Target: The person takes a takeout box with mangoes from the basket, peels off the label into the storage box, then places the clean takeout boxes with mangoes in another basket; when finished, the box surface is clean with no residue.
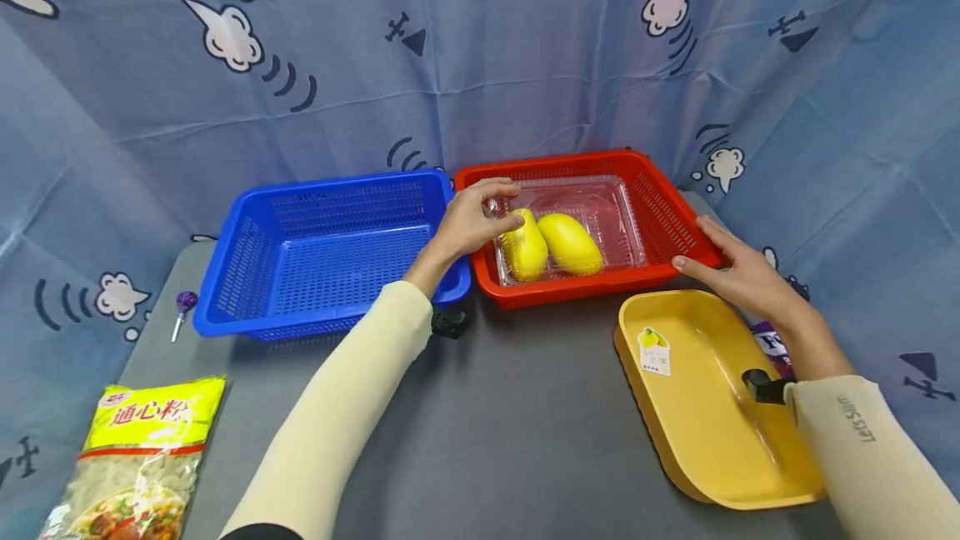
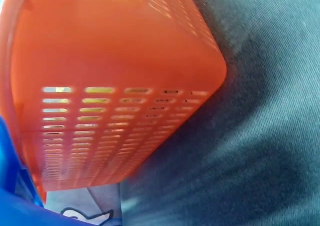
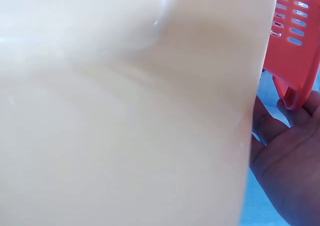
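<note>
A red basket (image 1: 510, 298) holds a clear plastic box (image 1: 618, 215) with two yellow mango-like fruits (image 1: 570, 244) showing through it. My left hand (image 1: 472, 219) reaches over the basket's left rim, its thumb and fingers spread apart at the box's left edge, above the nearer fruit. The left wrist view shows the slotted basket wall (image 2: 115, 70) but not the hand. My right hand (image 1: 742, 269) is at the basket's front right corner, thumb towards the front rim and fingers along the right side. In the right wrist view, fingertips of the right hand (image 3: 295, 156) meet the red rim.
A blue basket (image 1: 213, 298) adjoins the red one on the left. The yellow tray (image 1: 712, 407) lies under my right forearm, with a purple package (image 1: 768, 344) beyond it. At left are a lollipop (image 1: 183, 304) and a pasta bag (image 1: 142, 448). A patterned curtain (image 1: 337, 48) hangs behind.
</note>
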A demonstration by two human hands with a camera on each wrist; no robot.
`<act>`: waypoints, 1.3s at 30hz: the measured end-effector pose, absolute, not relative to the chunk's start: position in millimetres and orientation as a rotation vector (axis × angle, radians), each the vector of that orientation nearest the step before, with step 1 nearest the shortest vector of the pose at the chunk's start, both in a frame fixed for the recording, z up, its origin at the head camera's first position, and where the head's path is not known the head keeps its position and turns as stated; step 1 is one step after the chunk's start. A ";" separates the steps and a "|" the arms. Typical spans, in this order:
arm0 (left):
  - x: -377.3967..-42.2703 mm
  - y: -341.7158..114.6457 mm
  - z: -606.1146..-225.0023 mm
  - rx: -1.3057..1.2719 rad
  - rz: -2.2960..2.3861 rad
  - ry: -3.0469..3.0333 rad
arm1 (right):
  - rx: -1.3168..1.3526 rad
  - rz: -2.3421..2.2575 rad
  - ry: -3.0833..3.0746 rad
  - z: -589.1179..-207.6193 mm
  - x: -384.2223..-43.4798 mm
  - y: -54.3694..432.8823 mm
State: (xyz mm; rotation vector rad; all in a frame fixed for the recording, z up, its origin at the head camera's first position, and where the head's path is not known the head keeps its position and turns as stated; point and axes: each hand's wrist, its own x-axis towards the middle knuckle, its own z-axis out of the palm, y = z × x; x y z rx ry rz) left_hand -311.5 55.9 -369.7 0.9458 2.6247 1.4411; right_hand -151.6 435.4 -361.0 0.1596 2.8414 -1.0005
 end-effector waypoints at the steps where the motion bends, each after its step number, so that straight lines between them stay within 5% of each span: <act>1: -312.1 55.6 -370.7 0.947 1.420 2.638 | 0.159 -0.995 2.840 -361.2 -152.0 435.2; 39: -311.8 57.8 -372.0 1.060 0.923 2.867 | 0.151 -0.989 2.851 -365.3 -154.6 436.4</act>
